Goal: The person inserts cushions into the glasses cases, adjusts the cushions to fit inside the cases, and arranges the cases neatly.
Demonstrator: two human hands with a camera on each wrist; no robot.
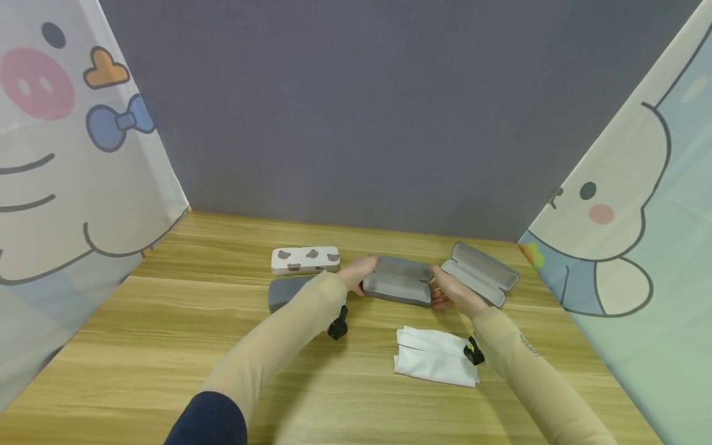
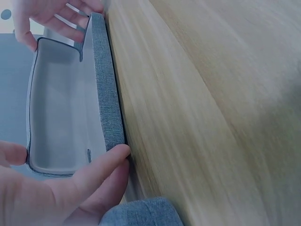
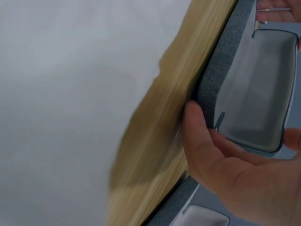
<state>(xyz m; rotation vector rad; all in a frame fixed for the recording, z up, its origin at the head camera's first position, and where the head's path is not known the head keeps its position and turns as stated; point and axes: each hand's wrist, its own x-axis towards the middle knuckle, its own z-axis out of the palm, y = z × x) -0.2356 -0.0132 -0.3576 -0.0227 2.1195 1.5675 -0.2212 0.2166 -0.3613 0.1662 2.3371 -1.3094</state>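
Left hand [image 1: 356,273] and right hand [image 1: 448,292] are gripping opposite ends of the open grey glasses case [image 1: 402,279], lined inside showing nothing, near the tabletop's [image 1: 167,346] far edge.

Wooden table [image 1: 167,346], grey back wall [image 1: 356,111], cartoon-printed side curtains [image 1: 67,154]

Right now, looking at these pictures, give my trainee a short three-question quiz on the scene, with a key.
1. True or false: both hands hold the same grey case.
2. Multiple choice: what lies nearest the right hand's forearm? A) a bear-print case B) a folded white cloth C) a pair of scissors
3. Fill in: the case with the bear print lies on the wooden ____.

Key
1. True: the left hand grips one end, the right hand the other.
2. B, the white cloth.
3. Table.
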